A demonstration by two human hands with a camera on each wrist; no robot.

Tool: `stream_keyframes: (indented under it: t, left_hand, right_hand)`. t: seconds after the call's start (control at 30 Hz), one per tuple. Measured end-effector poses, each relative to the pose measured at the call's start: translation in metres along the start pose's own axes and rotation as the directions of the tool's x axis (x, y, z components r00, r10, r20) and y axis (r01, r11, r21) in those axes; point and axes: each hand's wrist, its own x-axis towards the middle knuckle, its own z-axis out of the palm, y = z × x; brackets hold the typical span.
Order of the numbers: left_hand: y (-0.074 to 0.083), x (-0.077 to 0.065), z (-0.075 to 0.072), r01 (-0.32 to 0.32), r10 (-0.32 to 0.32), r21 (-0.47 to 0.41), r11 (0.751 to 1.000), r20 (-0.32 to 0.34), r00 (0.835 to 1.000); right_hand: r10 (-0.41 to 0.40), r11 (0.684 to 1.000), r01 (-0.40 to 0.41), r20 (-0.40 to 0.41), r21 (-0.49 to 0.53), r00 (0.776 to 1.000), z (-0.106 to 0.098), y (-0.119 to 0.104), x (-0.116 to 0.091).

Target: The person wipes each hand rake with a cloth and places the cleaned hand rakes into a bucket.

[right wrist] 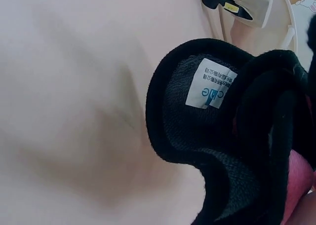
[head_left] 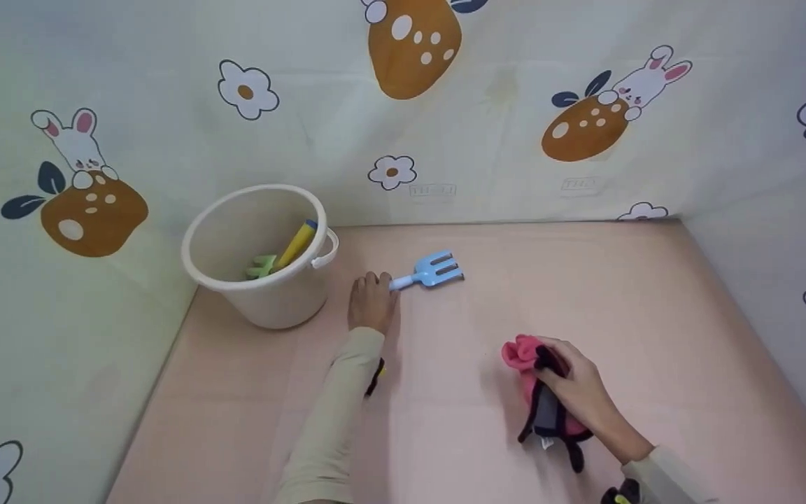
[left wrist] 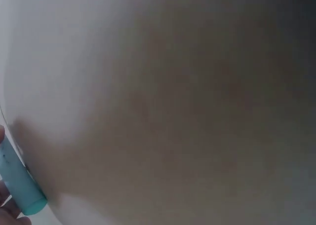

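Note:
My left hand (head_left: 372, 301) grips the handle of a light blue toy garden fork (head_left: 438, 270), whose tines point right over the table. In the left wrist view, the rounded end of the fork's handle (left wrist: 22, 180) shows beside fingertips at the left edge. Nearer the front, my right hand (head_left: 581, 385) holds a bunched pink cloth item (head_left: 523, 352) with black edging, thumb on one side. The right wrist view shows its dark grey inner face (right wrist: 182, 131) and a white label (right wrist: 211, 84); its kind I cannot tell.
A white bucket (head_left: 273, 304) with a side handle stands at the back left, left of my left hand. Inside lie a yellow-handled tool (head_left: 295, 246) and a green toy tool (head_left: 261, 267). Printed cloth walls (head_left: 319, 140) enclose the pink tabletop (head_left: 445, 392).

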Motion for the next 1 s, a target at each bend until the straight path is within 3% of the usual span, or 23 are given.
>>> stream_keyframes:
  t: [0.33, 0.43, 0.5, 0.6, 0.67, 0.73, 0.83, 0.9, 1.0]
  left_hand:
    - [-0.008, 0.001, -0.012, -0.043, 0.065, -0.175, 0.984, 0.126, 0.99]
    - [-0.008, -0.003, -0.017, 0.002, 0.049, -0.27, 0.963, 0.18, 0.982]
    - [-0.006, -0.006, -0.021, 0.064, 0.014, -0.35, 0.935, 0.218, 0.976]
    - [-0.002, -0.012, -0.027, 0.174, -0.03, -0.499, 0.849, 0.284, 0.958]
    - [0.001, -0.018, -0.03, 0.252, -0.038, -0.597, 0.762, 0.346, 0.937]
    - [0.004, -0.025, -0.031, 0.325, -0.017, -0.678, 0.66, 0.419, 0.908]
    - [0.01, -0.039, -0.033, 0.413, 0.03, -0.739, 0.533, 0.504, 0.863]
    - [0.015, -0.049, -0.034, 0.438, 0.06, -0.761, 0.478, 0.526, 0.848]
    - [0.025, -0.066, -0.037, 0.429, 0.099, -0.789, 0.44, 0.517, 0.85]
  right_hand:
    - [0.009, 1.0, -0.009, -0.006, 0.008, 1.0, -0.006, 0.006, 0.003]
    - [0.017, 1.0, -0.017, -0.005, 0.005, 1.0, -0.006, 0.007, 0.004]
    - [0.02, 1.0, -0.019, -0.004, 0.01, 1.0, -0.006, 0.007, 0.005]
    - [0.024, 1.0, -0.024, 0.002, 0.017, 1.0, -0.005, 0.007, 0.008]
    - [0.026, 1.0, -0.026, 0.005, 0.014, 1.0, -0.005, 0.006, 0.01]
    - [0.026, 1.0, -0.026, 0.008, 0.015, 1.0, -0.005, 0.006, 0.012]
    - [0.009, 1.0, -0.009, 0.0, 0.022, 1.0, -0.003, 0.004, 0.016]
    - [-0.017, 1.0, 0.017, -0.02, 0.024, 1.0, 0.0, 0.001, 0.019]
    - [-0.119, 0.993, 0.117, -0.058, -0.035, 0.991, 0.007, -0.005, 0.021]
